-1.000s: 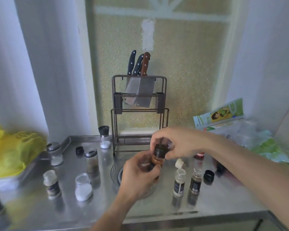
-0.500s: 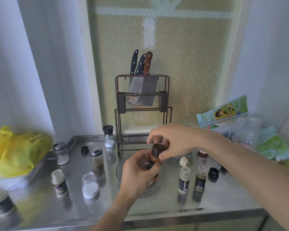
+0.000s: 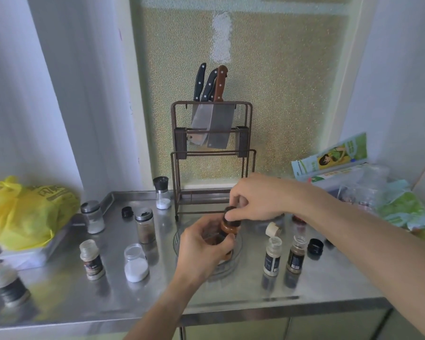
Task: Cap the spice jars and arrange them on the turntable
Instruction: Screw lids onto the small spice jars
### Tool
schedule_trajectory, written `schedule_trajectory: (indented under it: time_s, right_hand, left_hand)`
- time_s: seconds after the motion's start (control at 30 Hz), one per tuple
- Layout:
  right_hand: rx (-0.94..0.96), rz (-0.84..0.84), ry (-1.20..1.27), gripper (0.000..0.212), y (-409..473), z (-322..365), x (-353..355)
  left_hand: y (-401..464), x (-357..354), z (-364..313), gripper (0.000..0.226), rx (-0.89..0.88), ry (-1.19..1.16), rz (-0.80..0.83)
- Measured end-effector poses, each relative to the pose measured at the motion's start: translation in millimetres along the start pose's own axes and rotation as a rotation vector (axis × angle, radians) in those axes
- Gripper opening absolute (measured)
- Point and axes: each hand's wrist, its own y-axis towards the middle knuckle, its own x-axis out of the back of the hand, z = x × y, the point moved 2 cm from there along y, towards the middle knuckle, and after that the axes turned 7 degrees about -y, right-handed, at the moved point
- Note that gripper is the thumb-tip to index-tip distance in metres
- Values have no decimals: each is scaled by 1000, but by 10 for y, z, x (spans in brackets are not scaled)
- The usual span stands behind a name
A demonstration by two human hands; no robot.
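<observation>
Your left hand [image 3: 204,251] is wrapped around the body of a brown spice jar [image 3: 227,229], holding it just above the clear turntable [image 3: 237,251] near the middle of the steel worktop [image 3: 231,290]. Your right hand [image 3: 258,197] comes in from the right and sits on top of that jar, its fingertips [image 3: 231,213] pinching the dark cap [image 3: 232,223] at the jar's neck. The jar sits directly between your two hands, one below and one above.

Just right of the turntable stand two uncapped jars with dark labels, a pale one [image 3: 271,256] and a darker one [image 3: 296,253], side by side. A cream cap [image 3: 273,229] lies behind them, and a black cap [image 3: 315,246] lies to their right.

To the left of the turntable stand an open jar of white powder [image 3: 135,262] and an open dark-labelled jar [image 3: 91,260]. Behind these are a steel-topped shaker [image 3: 145,225], a second shaker [image 3: 92,217], a small black cap [image 3: 127,212] and a black-topped grinder [image 3: 162,192]. A blurred jar [image 3: 8,284] stands at the far left edge.

A knife rack [image 3: 212,158] stands at the back of the worktop, and a yellow bag [image 3: 22,212] rests at the left.
</observation>
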Motion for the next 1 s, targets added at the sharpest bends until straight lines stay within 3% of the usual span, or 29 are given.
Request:
schedule_trajectory:
  time_s: [0.1,0.2,0.33,0.43,0.6,0.7,0.83,0.9,1.0]
  right_hand:
    - [40,23,80,45,-10,-4,-6]
    - [17,-12,1,34,15,-10,-15]
    - [28,9,107,52,18,-23,-52]
    - [8,-18,80,45,44,-53,-66]
    - [39,-9,193,57,94,-99,-167]
    - [-11,-38,90,53,121,-147,-178]
    - [25,15,211,57,135,-206,-248]
    - [-1,-6,140,52,158,-236,-283]
    - [-31,-3,112,61,175,-307,-311]
  left_hand:
    - [15,14,9,36,-6,2,-19]
    - [21,13,24,35,-3,18,-11]
    - [42,27,57,34,-9,22,-18]
    - [59,32,70,34,-1,27,-13]
    - [113,24,135,34,11,1,-2]
    - [150,-3,191,34,19,-4,27]
    - [198,-49,278,35,44,-41,23]
    - [225,-82,337,36,29,21,33]
    - [264,-142,409,35,25,42,37]
